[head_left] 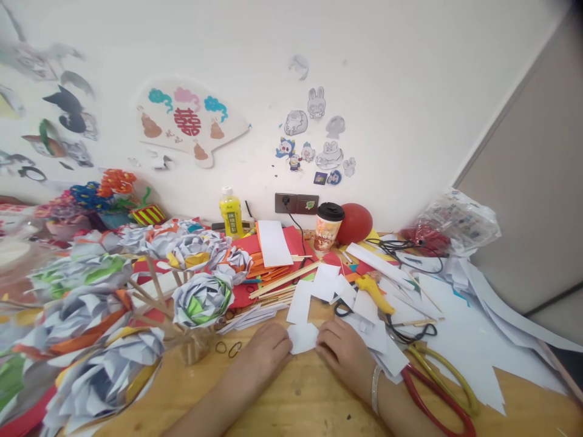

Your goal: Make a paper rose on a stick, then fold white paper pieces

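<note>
A small piece of white paper (pixel 302 338) lies between my two hands at the front of the wooden table. My left hand (pixel 269 346) pinches its left edge with curled fingers. At the right edge my right hand (pixel 337 345), with a bracelet on the wrist, pinches the same piece. More white paper pieces (pixel 299 301) lie just beyond it. Scissors with red and yellow handles (pixel 437 388) rest to the right of my right forearm. Two rubber bands (pixel 235 349) lie left of my left hand.
Paper flowers (pixel 203 300) on sticks crowd the left side. A yellow glue gun (pixel 374 292), a lidded paper cup (pixel 328 227), a red balloon (pixel 355 224) and a yellow drink bottle (pixel 231 213) stand or lie toward the wall. Large white sheets (pixel 455 340) cover the right side.
</note>
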`<action>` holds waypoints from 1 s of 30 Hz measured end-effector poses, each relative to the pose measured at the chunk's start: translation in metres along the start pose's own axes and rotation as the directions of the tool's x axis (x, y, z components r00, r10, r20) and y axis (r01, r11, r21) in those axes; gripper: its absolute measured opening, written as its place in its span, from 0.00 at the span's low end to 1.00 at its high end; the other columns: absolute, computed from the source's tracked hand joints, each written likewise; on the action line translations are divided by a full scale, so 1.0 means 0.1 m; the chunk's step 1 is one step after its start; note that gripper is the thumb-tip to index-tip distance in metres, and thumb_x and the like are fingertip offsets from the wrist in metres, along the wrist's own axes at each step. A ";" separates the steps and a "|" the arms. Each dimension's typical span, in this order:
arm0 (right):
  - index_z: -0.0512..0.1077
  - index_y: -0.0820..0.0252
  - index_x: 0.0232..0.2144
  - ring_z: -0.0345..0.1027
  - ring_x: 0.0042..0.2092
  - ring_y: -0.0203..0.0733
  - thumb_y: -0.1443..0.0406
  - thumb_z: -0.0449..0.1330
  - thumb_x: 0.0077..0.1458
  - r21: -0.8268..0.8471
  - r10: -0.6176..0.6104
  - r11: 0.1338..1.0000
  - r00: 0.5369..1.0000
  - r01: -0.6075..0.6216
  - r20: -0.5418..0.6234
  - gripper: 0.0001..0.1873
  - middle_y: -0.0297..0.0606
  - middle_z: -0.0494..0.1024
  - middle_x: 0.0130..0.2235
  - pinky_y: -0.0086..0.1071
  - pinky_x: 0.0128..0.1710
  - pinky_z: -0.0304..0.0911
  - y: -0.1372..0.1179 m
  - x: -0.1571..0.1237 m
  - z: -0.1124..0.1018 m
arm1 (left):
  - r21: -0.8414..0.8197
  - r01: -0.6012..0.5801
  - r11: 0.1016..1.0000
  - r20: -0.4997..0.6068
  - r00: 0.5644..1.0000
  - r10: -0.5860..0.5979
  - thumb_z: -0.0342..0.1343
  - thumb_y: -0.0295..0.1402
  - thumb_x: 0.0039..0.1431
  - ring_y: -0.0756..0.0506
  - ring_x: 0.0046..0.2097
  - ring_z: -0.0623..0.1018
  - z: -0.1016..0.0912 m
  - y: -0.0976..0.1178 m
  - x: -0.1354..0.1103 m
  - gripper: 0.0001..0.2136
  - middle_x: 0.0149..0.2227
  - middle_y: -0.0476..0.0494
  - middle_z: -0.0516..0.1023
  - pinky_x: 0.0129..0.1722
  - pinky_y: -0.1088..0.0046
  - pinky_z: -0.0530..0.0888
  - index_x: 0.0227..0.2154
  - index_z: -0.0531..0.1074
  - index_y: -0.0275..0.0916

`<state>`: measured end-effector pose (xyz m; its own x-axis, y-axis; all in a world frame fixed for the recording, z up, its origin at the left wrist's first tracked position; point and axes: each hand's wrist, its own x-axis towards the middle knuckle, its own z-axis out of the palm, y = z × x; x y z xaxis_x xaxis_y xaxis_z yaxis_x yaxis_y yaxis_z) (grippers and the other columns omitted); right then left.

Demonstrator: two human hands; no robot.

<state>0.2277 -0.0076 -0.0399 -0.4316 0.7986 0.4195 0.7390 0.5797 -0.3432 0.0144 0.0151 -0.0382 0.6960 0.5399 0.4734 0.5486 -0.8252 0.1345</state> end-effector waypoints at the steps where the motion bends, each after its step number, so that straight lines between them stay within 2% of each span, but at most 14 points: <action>1: 0.67 0.59 0.26 0.63 0.34 0.41 0.71 0.54 0.55 0.032 0.040 0.999 0.999 -0.040 0.001 0.06 0.37 0.72 0.30 0.34 0.34 0.60 -0.01 0.00 0.00 | 0.001 0.007 1.000 0.000 1.000 -0.007 0.43 0.29 0.63 0.47 0.32 0.69 0.01 0.01 0.00 0.12 0.28 0.45 0.70 0.33 0.71 0.68 0.27 0.68 0.37; 5: 0.67 0.59 0.24 0.62 0.36 0.41 0.71 0.58 0.51 0.126 0.197 0.973 0.980 -0.195 0.001 0.06 0.36 0.71 0.30 0.34 0.36 0.59 -0.02 0.02 0.01 | -0.076 0.122 0.990 0.012 0.992 -0.122 0.45 0.27 0.61 0.46 0.34 0.70 0.03 0.05 0.00 0.10 0.30 0.45 0.70 0.34 0.71 0.69 0.26 0.68 0.37; 10: 0.67 0.59 0.22 0.62 0.38 0.43 0.71 0.60 0.49 0.129 0.328 0.936 0.945 -0.327 0.018 0.07 0.36 0.70 0.31 0.36 0.38 0.58 -0.02 0.06 0.02 | -0.168 0.361 0.917 0.041 0.932 -0.359 0.48 0.24 0.56 0.45 0.35 0.70 0.02 0.12 0.06 0.08 0.31 0.44 0.69 0.34 0.69 0.69 0.24 0.67 0.37; 13: 0.67 0.59 0.22 0.62 0.38 0.43 0.71 0.59 0.49 0.097 0.353 0.931 0.936 -0.352 0.008 0.07 0.36 0.70 0.31 0.37 0.38 0.58 -0.04 0.07 0.03 | -0.111 0.422 0.900 0.049 0.907 -0.419 0.49 0.24 0.54 0.43 0.35 0.70 0.03 0.14 0.09 0.06 0.30 0.43 0.69 0.35 0.66 0.69 0.23 0.67 0.37; 18: 0.66 0.59 0.22 0.61 0.37 0.43 0.70 0.58 0.49 0.054 0.365 0.930 0.930 -0.363 -0.043 0.06 0.37 0.68 0.31 0.37 0.37 0.58 -0.05 0.06 0.08 | 0.063 0.455 0.888 0.067 0.886 -0.458 0.51 0.26 0.53 0.42 0.35 0.69 0.04 0.14 0.12 0.05 0.29 0.44 0.70 0.34 0.64 0.68 0.24 0.69 0.37; 20: 0.66 0.59 0.23 0.61 0.36 0.43 0.70 0.59 0.49 0.051 0.374 0.927 0.926 -0.371 -0.058 0.06 0.37 0.68 0.31 0.37 0.37 0.58 -0.05 0.05 0.09 | 0.110 0.409 0.906 0.048 0.908 -0.416 0.52 0.26 0.54 0.41 0.38 0.69 0.05 0.14 0.12 0.05 0.33 0.42 0.70 0.36 0.63 0.68 0.31 0.71 0.38; 23: 0.65 0.59 0.24 0.61 0.37 0.43 0.70 0.59 0.49 0.063 0.383 0.923 0.923 -0.379 -0.049 0.06 0.36 0.67 0.32 0.37 0.37 0.58 -0.03 0.04 0.10 | 0.132 0.184 0.974 0.017 0.982 -0.188 0.51 0.29 0.59 0.39 0.47 0.67 0.06 0.12 0.12 0.10 0.44 0.41 0.70 0.43 0.59 0.67 0.41 0.72 0.47; 25: 0.65 0.58 0.25 0.61 0.37 0.44 0.70 0.59 0.49 0.068 0.384 0.922 0.922 -0.380 -0.044 0.06 0.36 0.68 0.32 0.37 0.38 0.58 -0.03 0.04 0.09 | 0.148 0.071 0.986 0.019 0.997 -0.075 0.49 0.32 0.61 0.39 0.51 0.65 0.06 0.10 0.09 0.10 0.48 0.42 0.69 0.47 0.56 0.64 0.42 0.72 0.51; 30: 0.65 0.58 0.24 0.62 0.38 0.44 0.70 0.60 0.48 0.078 0.412 0.909 0.911 -0.409 -0.022 0.06 0.36 0.68 0.33 0.37 0.39 0.59 -0.03 0.04 0.08 | 0.251 0.048 0.967 0.053 0.997 -0.064 0.50 0.31 0.61 0.38 0.52 0.66 -0.03 -0.02 -0.04 0.11 0.51 0.43 0.70 0.50 0.51 0.62 0.40 0.74 0.51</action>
<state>0.2196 -0.0047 -0.0437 -0.0774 0.9628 0.2590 0.8079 0.2128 -0.5496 0.0090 0.0136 -0.0377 0.6833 0.5995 0.4167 0.6803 -0.7300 -0.0653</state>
